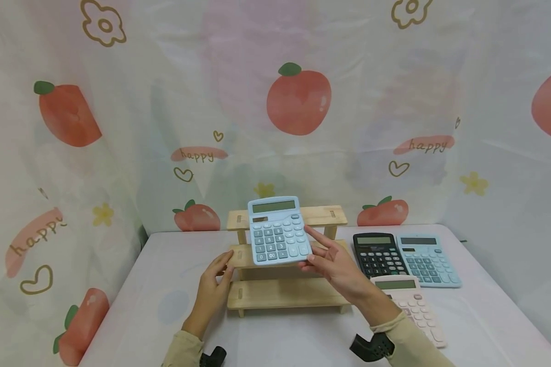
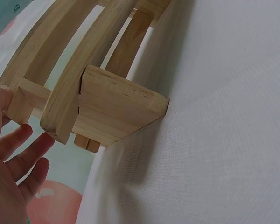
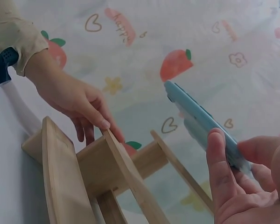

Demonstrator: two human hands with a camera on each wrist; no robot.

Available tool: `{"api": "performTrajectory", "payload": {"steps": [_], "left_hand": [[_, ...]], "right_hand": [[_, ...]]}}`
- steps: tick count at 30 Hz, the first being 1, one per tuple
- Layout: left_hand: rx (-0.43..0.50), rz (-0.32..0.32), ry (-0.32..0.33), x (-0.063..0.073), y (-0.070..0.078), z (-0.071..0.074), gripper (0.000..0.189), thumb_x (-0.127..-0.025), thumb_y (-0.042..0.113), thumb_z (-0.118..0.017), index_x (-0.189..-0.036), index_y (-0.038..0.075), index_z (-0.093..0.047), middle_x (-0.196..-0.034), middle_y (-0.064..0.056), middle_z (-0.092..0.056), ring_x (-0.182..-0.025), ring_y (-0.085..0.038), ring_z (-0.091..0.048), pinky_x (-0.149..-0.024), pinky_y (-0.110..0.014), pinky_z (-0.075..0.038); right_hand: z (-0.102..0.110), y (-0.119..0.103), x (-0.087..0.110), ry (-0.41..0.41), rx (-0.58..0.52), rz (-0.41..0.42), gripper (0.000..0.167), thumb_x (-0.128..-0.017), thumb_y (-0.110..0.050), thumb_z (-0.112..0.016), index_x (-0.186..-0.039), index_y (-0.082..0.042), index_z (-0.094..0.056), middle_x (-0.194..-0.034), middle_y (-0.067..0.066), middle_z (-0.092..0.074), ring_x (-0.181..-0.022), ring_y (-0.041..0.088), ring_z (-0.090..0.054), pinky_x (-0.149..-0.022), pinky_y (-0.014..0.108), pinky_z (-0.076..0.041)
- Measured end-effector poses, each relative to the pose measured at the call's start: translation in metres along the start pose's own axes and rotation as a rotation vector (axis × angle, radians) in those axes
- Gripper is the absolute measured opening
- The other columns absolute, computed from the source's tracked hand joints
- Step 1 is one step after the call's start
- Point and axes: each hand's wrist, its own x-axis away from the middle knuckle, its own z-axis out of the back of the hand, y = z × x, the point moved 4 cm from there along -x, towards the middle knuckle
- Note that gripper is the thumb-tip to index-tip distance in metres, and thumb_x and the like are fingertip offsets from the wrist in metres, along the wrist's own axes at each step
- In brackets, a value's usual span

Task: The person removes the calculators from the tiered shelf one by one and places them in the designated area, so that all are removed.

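A light blue calculator is held up in front of a three-tier wooden rack, keys facing the head camera. My right hand pinches its lower right edge, with the thumb across the front and fingers behind. From the right wrist view, the calculator appears nearly edge-on and apart from the rack. My left hand grips the left end of the rack's middle tier. In the right wrist view, that hand's thumb and fingers lie on either side of the board end. Fingertips show beside the rack's side in the left wrist view.
Right of the rack, a black calculator and another light blue calculator lie side by side. A pink calculator lies nearer, partly behind my right forearm. The white table meets a fruit-printed cloth backdrop at its back and sides.
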Motion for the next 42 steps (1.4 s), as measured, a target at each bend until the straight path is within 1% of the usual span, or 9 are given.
{"api": "performTrajectory", "payload": {"steps": [4, 7, 12, 16, 20, 26, 29, 35, 42], "left_hand": [[-0.011, -0.02, 0.004, 0.0, -0.002, 0.0, 0.039, -0.102, 0.016, -0.06, -0.139, 0.004, -0.06, -0.141, -0.018, -0.061, -0.123, -0.032, -0.064, -0.088, -0.033, -0.057], [-0.014, -0.032, 0.008, 0.001, -0.002, -0.001, 0.039, -0.102, 0.015, -0.061, -0.139, 0.003, -0.06, -0.14, -0.02, -0.061, -0.12, -0.033, -0.065, -0.087, -0.034, -0.057], [-0.009, -0.048, 0.018, 0.001, -0.001, -0.001, 0.039, -0.101, 0.014, -0.061, -0.139, 0.004, -0.061, -0.139, -0.02, -0.062, -0.114, -0.033, -0.067, -0.086, -0.033, -0.057], [-0.013, -0.06, 0.029, 0.0, -0.001, -0.001, 0.038, -0.101, 0.013, -0.061, -0.138, 0.003, -0.061, -0.138, -0.02, -0.063, -0.107, -0.03, -0.069, -0.085, -0.031, -0.057], [-0.011, -0.059, 0.028, 0.0, -0.001, 0.0, 0.038, -0.101, 0.013, -0.061, -0.138, 0.003, -0.061, -0.139, -0.02, -0.062, -0.106, -0.03, -0.069, -0.084, -0.031, -0.057], [-0.008, -0.049, 0.015, -0.001, 0.0, 0.001, 0.039, -0.101, 0.013, -0.061, -0.139, 0.004, -0.061, -0.139, -0.02, -0.062, -0.11, -0.03, -0.069, -0.086, -0.033, -0.057], [-0.018, -0.061, 0.023, -0.001, 0.0, 0.0, 0.039, -0.101, 0.013, -0.061, -0.139, 0.004, -0.061, -0.139, -0.021, -0.062, -0.111, -0.032, -0.069, -0.085, -0.033, -0.057], [-0.013, -0.063, 0.025, -0.001, 0.0, 0.0, 0.039, -0.101, 0.013, -0.062, -0.139, 0.004, -0.061, -0.139, -0.021, -0.062, -0.113, -0.033, -0.068, -0.085, -0.034, -0.057], [-0.017, -0.077, 0.028, 0.0, 0.001, 0.0, 0.039, -0.101, 0.012, -0.06, -0.139, 0.003, -0.061, -0.139, -0.021, -0.062, -0.119, -0.034, -0.065, -0.085, -0.03, -0.057]], "right_hand": [[0.003, 0.0, 0.005, -0.004, 0.008, -0.008, 0.074, -0.102, -0.003, -0.055, -0.163, -0.01, -0.014, -0.126, 0.001, -0.068, -0.097, 0.011, -0.073, -0.09, 0.024, -0.058], [0.006, 0.0, 0.011, 0.008, 0.006, -0.024, 0.075, -0.102, -0.002, -0.056, -0.164, -0.012, -0.014, -0.126, 0.001, -0.069, -0.096, 0.011, -0.073, -0.09, 0.025, -0.058], [0.01, -0.003, 0.02, 0.03, 0.007, -0.027, 0.076, -0.101, -0.002, -0.056, -0.163, -0.009, -0.013, -0.128, -0.001, -0.067, -0.095, 0.01, -0.073, -0.09, 0.025, -0.058], [0.013, -0.003, 0.028, 0.013, 0.013, -0.014, 0.077, -0.101, -0.001, -0.056, -0.163, -0.006, -0.01, -0.13, -0.002, -0.066, -0.096, 0.01, -0.073, -0.09, 0.025, -0.058], [0.016, -0.002, 0.035, -0.011, 0.003, -0.007, 0.076, -0.102, -0.001, -0.054, -0.163, -0.004, -0.007, -0.131, -0.003, -0.068, -0.097, 0.011, -0.074, -0.09, 0.025, -0.058], [0.021, -0.001, 0.048, -0.016, 0.001, 0.012, 0.075, -0.102, 0.001, -0.052, -0.162, -0.002, -0.007, -0.133, -0.002, -0.068, -0.098, 0.011, -0.073, -0.089, 0.024, -0.059], [0.024, 0.0, 0.054, -0.003, 0.01, 0.0, 0.074, -0.102, 0.001, -0.051, -0.162, -0.003, -0.008, -0.133, -0.003, -0.067, -0.099, 0.011, -0.073, -0.09, 0.024, -0.058], [0.03, 0.002, 0.065, 0.022, 0.023, -0.045, 0.076, -0.103, -0.002, -0.052, -0.163, -0.005, -0.005, -0.133, -0.004, -0.066, -0.099, 0.012, -0.073, -0.091, 0.024, -0.058], [0.037, 0.005, 0.077, 0.028, 0.011, -0.047, 0.076, -0.103, 0.001, -0.05, -0.162, -0.002, -0.003, -0.135, -0.004, -0.065, -0.1, 0.012, -0.073, -0.092, 0.026, -0.058]]}}
